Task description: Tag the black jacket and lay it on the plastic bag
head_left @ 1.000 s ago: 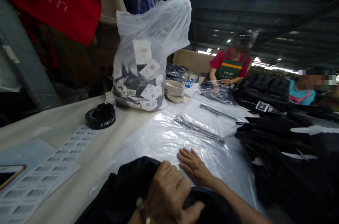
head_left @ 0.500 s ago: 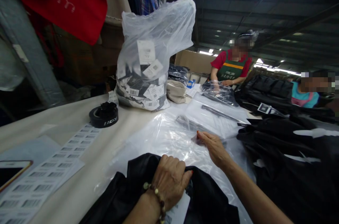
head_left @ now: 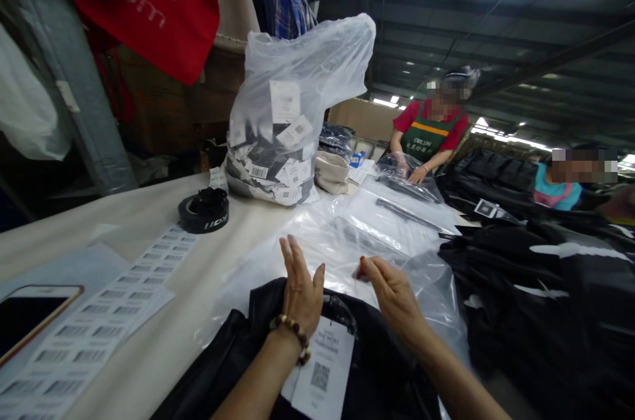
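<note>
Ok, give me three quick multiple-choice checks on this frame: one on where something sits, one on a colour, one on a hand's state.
1. Where does the black tape roll lie?
A. on the table left of the big clear bag of tags
B. on the black garment
C. on the phone

2. What colour is the garment under the hands?
A. red
B. black
C. white

3. How is the left hand?
A. clenched on the garment
B. open, fingers up, gripping nothing
C. holding the phone

Answers: 1 A, it rests on bare table beside the bag. 2 B, dark cloth bearing a white hang tag. 3 B, fingers spread; the right hand pinches clear plastic.
</note>
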Tool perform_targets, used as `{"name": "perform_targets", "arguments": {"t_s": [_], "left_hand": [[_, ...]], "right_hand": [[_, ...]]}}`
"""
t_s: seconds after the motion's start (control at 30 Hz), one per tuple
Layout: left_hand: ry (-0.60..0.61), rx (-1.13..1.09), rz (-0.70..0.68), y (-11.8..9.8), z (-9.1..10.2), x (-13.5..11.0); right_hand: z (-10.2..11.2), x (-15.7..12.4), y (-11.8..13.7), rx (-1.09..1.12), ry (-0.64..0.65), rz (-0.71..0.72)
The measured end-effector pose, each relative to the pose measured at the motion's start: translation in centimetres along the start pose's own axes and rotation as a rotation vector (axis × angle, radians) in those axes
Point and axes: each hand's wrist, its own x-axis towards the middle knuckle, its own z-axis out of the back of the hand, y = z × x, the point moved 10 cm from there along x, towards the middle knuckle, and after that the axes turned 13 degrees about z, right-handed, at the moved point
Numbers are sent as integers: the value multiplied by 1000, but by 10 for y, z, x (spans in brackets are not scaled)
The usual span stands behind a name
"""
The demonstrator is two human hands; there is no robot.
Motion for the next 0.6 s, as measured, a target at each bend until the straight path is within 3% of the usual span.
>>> {"name": "perform_targets", "arguments": {"t_s": [0.13, 0.2, 0.4, 0.6], "left_hand": [[-235, 52, -183, -19, 36, 10], [-330, 56, -194, -19, 55, 16], [-420, 89, 75, 20, 97, 36], [-310, 192, 379, 53, 120, 45]], "right_hand": [[-13, -9, 10, -251, 39, 104], [-21, -12, 13, -391, 34, 175], [-14, -24, -3, -776, -65, 245], [38, -53, -24, -1036, -31, 89]]}}
